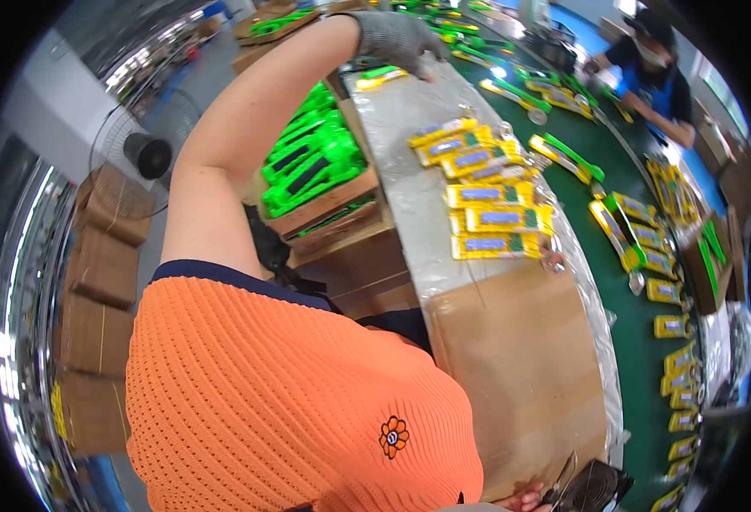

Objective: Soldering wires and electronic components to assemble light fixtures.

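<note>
My left arm stretches far out to the top of the view. My left hand (399, 41), in a grey glove with bare fingertips, is open above the far end of the plastic-covered table (384, 128). Close below it lies a green and yellow package (381, 78); I see nothing held. At the lower edge my right hand (524, 498) shows only its curled fingers, beside a black round object (593, 488). What those fingers hold is not clear. Several yellow carded packages (495, 219) lie in an overlapping row on the table, above a brown cardboard sheet (520, 358).
An open carton (324, 213) of bright green items stands left of the table. A green conveyor (576, 247) carries more yellow and green packages along the right. Across it works another person (652, 81). Stacked cartons (98, 333) and a fan (147, 155) stand at left.
</note>
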`<state>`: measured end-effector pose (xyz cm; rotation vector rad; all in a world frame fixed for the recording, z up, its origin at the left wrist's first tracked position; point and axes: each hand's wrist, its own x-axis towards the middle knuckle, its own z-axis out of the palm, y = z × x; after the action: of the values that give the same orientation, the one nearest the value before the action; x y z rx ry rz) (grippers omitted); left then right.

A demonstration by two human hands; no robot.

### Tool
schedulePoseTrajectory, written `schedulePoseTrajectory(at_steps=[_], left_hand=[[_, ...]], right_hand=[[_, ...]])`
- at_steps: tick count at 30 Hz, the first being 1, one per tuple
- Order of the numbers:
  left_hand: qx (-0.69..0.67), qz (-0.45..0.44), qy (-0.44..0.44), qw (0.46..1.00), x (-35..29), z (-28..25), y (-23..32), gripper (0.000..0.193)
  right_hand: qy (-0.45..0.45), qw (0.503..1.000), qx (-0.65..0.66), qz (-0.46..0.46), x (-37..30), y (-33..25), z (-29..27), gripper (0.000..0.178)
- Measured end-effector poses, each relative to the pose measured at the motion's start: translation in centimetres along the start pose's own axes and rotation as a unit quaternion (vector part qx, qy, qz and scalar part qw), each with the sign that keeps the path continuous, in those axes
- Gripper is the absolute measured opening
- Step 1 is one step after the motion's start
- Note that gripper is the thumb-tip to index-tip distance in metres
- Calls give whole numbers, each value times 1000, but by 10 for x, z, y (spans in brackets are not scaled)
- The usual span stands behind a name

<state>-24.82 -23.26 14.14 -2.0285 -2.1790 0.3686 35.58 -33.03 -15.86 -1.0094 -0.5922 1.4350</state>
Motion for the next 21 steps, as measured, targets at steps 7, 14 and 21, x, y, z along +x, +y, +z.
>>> schedulePoseTrajectory(at_steps=[7, 14, 21], left_hand=[[-54, -254, -266, 928, -175, 62, -43, 105], [-284, -247, -105, 921, -218, 149, 17, 128], [-281, -275, -94, 914, -207, 155, 24, 127]], right_hand=[[-39, 999, -21, 21, 16, 17, 24, 36], [-25, 998, -54, 4, 14, 6, 22, 36], [19, 997, -74, -25, 4, -12, 6, 36]])
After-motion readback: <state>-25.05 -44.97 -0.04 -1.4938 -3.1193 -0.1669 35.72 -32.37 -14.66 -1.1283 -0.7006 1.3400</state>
